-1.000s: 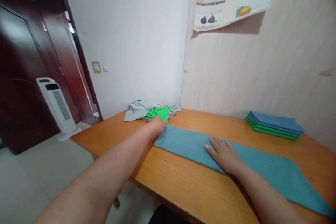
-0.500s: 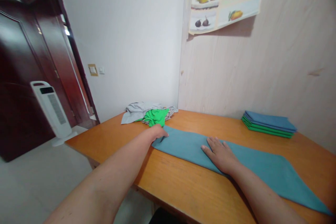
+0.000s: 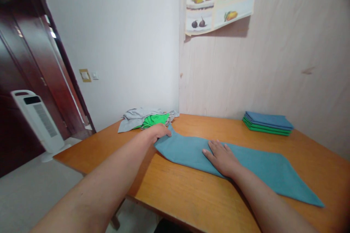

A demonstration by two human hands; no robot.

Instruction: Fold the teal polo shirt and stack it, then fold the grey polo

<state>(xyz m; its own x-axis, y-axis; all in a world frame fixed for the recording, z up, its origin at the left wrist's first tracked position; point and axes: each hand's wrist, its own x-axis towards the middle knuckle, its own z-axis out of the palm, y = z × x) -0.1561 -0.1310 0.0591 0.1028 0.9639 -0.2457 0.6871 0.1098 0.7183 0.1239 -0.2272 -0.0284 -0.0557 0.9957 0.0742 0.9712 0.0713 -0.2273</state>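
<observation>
Left hand (image 3: 158, 132) was closed on the teal cloth (image 3: 259, 167) at its far left end. Fingers curled over the edge, that corner raised slightly off the bench (image 3: 191, 196). Right hand (image 3: 222, 157) lay open and flat, palm down, fingers spread, pressing on the cloth's middle and gripping nothing. Cloth ran as a long folded strip across the bench, tapering to a point at its right end.

- Just beyond the cloth's left end: loose pile of crumpled cloths (image 3: 142, 118), grey and green.
- Beyond the cloth's right half, well apart: neat stack of folded cloths (image 3: 266, 123), blue over green.
- Above the cloth, on the wall (image 3: 273, 62): fruit poster (image 3: 220, 2).
- Far left of the cloth: white tower heater (image 3: 38, 120) on the floor (image 3: 27, 189), beside a dark wooden door (image 3: 16, 91).
</observation>
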